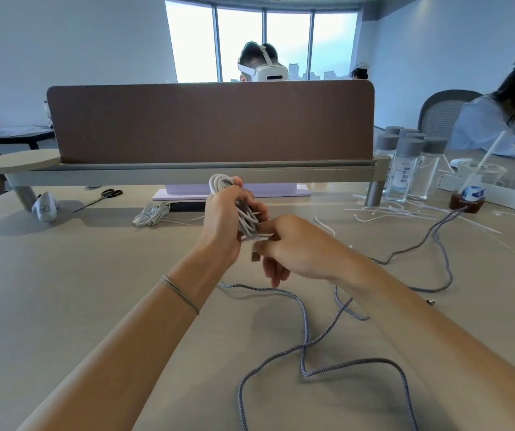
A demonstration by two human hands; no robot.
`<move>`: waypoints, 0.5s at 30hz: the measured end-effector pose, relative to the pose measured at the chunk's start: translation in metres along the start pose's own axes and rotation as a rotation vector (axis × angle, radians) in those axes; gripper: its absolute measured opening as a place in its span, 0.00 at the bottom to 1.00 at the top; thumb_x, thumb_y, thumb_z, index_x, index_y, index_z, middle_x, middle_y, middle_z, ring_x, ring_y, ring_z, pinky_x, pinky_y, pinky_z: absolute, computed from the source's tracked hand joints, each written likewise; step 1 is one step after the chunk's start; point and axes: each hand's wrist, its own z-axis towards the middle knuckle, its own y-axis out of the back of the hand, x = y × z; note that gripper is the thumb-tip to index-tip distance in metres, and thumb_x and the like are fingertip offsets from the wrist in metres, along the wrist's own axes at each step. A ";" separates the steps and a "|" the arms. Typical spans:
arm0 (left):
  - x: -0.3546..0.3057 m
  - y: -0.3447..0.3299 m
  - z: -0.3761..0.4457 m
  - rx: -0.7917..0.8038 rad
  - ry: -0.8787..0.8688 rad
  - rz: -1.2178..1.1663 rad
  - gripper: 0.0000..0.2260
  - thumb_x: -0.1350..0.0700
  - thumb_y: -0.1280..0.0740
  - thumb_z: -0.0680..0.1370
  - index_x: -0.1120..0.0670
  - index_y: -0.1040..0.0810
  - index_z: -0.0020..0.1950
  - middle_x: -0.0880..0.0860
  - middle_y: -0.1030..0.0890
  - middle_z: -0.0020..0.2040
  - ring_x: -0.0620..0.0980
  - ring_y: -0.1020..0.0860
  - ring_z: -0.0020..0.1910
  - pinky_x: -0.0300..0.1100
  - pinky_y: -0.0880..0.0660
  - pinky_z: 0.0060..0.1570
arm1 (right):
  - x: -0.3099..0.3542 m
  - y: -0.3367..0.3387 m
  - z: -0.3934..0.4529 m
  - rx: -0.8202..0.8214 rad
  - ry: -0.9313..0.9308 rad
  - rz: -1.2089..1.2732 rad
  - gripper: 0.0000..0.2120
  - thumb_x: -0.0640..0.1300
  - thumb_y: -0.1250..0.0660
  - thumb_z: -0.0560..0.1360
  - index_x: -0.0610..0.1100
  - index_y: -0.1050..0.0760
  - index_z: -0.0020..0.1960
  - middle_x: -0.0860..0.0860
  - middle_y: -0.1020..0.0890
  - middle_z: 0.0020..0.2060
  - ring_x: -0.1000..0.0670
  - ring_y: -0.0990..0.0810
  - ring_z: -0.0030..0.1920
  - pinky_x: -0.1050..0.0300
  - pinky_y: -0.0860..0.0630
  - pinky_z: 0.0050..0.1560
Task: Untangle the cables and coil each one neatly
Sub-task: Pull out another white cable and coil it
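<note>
Partly hidden white cable coil [243, 209], fingers [276, 269] curled

Beige table [63, 290]: braided cable [304, 334], scissors [107, 194], bottles [405, 163].

Daylight from the window, soft shadows, wide-angle bend

The window [262, 42] behind the brown divider [209, 122] is blown out to near white and lights the room evenly and coolly. Below the divider, the tabletop [63, 290] carries soft, pale shadows: one under my hands [268, 241], one beneath the shelf rail. The lens bows the divider's top edge and stretches my forearms toward the lower corners. Everything is slightly soft, most so far to either side of the divider.
</note>
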 end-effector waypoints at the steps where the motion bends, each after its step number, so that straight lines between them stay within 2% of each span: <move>1: -0.001 0.003 0.003 -0.004 -0.018 0.016 0.10 0.67 0.43 0.74 0.54 0.31 0.50 0.53 0.30 0.33 0.52 0.26 0.29 0.43 0.26 0.30 | 0.002 0.007 -0.002 0.049 -0.004 -0.021 0.11 0.39 0.41 0.82 0.42 0.20 0.48 0.46 0.15 0.33 0.47 0.16 0.32 0.53 0.20 0.39; 2: -0.001 0.005 0.006 0.014 -0.025 0.055 0.10 0.67 0.42 0.73 0.55 0.32 0.51 0.53 0.31 0.33 0.50 0.29 0.27 0.41 0.28 0.28 | 0.003 0.013 -0.003 0.039 0.006 -0.064 0.11 0.40 0.39 0.82 0.42 0.18 0.47 0.47 0.14 0.33 0.48 0.15 0.33 0.54 0.20 0.39; 3: -0.003 0.007 0.007 0.065 -0.009 0.123 0.12 0.66 0.40 0.72 0.56 0.33 0.53 0.54 0.33 0.33 0.49 0.32 0.25 0.40 0.31 0.26 | 0.003 0.019 -0.003 -0.050 0.038 -0.119 0.12 0.41 0.38 0.81 0.44 0.17 0.46 0.48 0.14 0.32 0.49 0.15 0.32 0.55 0.20 0.39; 6: -0.006 0.010 0.004 0.407 0.190 0.364 0.21 0.67 0.35 0.70 0.57 0.34 0.62 0.58 0.30 0.36 0.48 0.33 0.26 0.39 0.34 0.24 | -0.003 0.033 0.001 -0.504 0.153 -0.258 0.10 0.47 0.37 0.79 0.50 0.19 0.44 0.52 0.17 0.30 0.49 0.16 0.33 0.47 0.19 0.43; 7: -0.006 0.012 0.003 0.520 0.263 0.392 0.28 0.69 0.35 0.71 0.53 0.35 0.68 0.59 0.28 0.38 0.49 0.32 0.27 0.40 0.33 0.25 | -0.005 0.036 0.002 -0.543 0.168 -0.249 0.08 0.50 0.37 0.79 0.51 0.21 0.44 0.52 0.17 0.32 0.49 0.17 0.35 0.45 0.19 0.44; 8: -0.005 0.014 0.002 0.606 0.310 0.398 0.33 0.71 0.36 0.72 0.48 0.37 0.73 0.61 0.27 0.39 0.50 0.32 0.28 0.41 0.32 0.26 | -0.007 0.038 0.001 -0.506 0.164 -0.215 0.08 0.54 0.37 0.80 0.52 0.24 0.46 0.52 0.18 0.33 0.49 0.17 0.35 0.45 0.19 0.43; 9: -0.005 0.015 0.002 0.675 0.333 0.405 0.34 0.72 0.37 0.72 0.48 0.38 0.74 0.61 0.27 0.40 0.51 0.32 0.29 0.42 0.32 0.27 | -0.008 0.040 0.001 -0.426 0.147 -0.173 0.09 0.57 0.38 0.81 0.53 0.26 0.49 0.50 0.17 0.33 0.49 0.18 0.33 0.46 0.20 0.40; 12: -0.008 0.012 -0.005 0.828 0.341 0.456 0.16 0.70 0.38 0.74 0.60 0.30 0.60 0.59 0.28 0.40 0.50 0.34 0.30 0.41 0.34 0.29 | -0.010 0.051 -0.003 -0.207 0.110 -0.089 0.12 0.60 0.41 0.83 0.53 0.28 0.59 0.45 0.18 0.35 0.50 0.20 0.30 0.55 0.27 0.33; 15: -0.009 0.009 -0.011 0.932 0.391 0.398 0.09 0.70 0.39 0.74 0.61 0.29 0.51 0.55 0.30 0.37 0.49 0.37 0.31 0.41 0.36 0.30 | -0.011 0.060 -0.005 -0.011 0.162 0.011 0.10 0.51 0.32 0.81 0.46 0.22 0.56 0.40 0.22 0.36 0.48 0.26 0.32 0.56 0.28 0.32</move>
